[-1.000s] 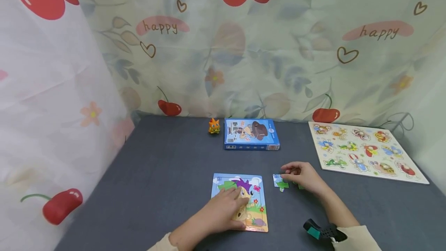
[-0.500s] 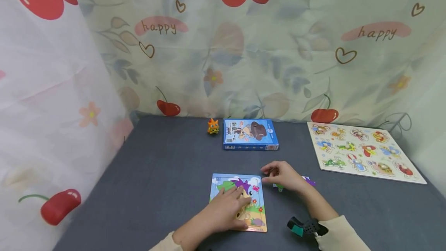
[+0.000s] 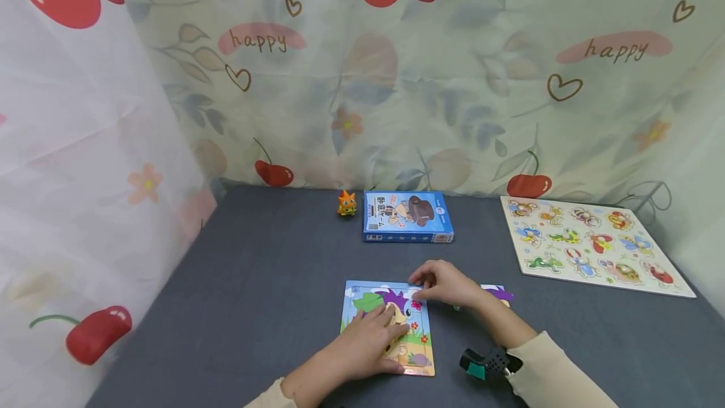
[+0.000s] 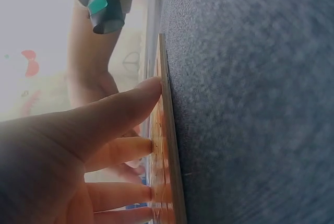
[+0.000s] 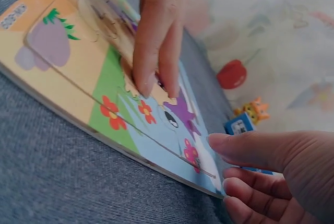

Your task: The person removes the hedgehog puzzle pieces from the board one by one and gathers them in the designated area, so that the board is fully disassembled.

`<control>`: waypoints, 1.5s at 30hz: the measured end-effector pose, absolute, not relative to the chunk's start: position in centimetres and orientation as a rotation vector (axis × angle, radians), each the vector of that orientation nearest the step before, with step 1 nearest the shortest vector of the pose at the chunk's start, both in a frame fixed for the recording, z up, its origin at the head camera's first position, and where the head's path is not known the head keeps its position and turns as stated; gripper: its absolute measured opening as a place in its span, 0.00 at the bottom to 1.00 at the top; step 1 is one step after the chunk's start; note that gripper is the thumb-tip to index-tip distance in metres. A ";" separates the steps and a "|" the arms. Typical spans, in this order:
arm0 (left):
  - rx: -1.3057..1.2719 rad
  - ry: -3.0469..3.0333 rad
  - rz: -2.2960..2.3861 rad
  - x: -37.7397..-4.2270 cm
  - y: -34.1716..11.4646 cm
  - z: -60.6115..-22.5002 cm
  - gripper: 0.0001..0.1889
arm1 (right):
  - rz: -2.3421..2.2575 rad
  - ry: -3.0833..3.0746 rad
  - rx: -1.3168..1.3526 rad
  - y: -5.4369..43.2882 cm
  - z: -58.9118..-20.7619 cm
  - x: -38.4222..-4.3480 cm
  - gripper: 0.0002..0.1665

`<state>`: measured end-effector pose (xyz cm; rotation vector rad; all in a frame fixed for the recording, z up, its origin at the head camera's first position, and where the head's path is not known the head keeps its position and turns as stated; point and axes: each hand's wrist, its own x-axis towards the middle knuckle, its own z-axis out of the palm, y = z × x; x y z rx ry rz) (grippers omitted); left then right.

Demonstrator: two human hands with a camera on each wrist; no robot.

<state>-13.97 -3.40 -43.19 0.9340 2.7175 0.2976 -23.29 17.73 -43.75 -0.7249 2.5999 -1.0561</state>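
A square jigsaw board with a purple-haired cartoon animal lies flat on the dark table. My left hand rests on its left and middle part with fingers spread; in the left wrist view the thumb lies at the board's edge. Over the top right corner is my right hand. Its thumb and loosely bent fingers are at that corner in the right wrist view, with no loose piece visible between them. Jigsaw pieces lie on the table, partly hidden behind the right forearm.
A blue box stands at the back middle, with a small orange figurine to its left. At the right lies a large white board with insect pictures. A patterned cloth hangs behind the table.
My right hand has moved left from above the loose pieces to the board's top right corner. The left hand stays on the board.
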 end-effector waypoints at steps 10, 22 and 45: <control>0.933 2.724 0.306 -13.8 -3.3 -43.1 0.32 | -0.927 2.581 -0.830 16.9 -43.2 -23.5 0.12; 0.944 2.722 0.306 -13.8 -3.2 -42.9 0.32 | -0.928 2.525 -0.844 16.6 -42.9 -23.5 0.11; 0.960 2.712 0.289 -13.7 -3.3 -43.0 0.32 | -1.028 2.537 -0.706 15.9 -43.5 -22.7 0.07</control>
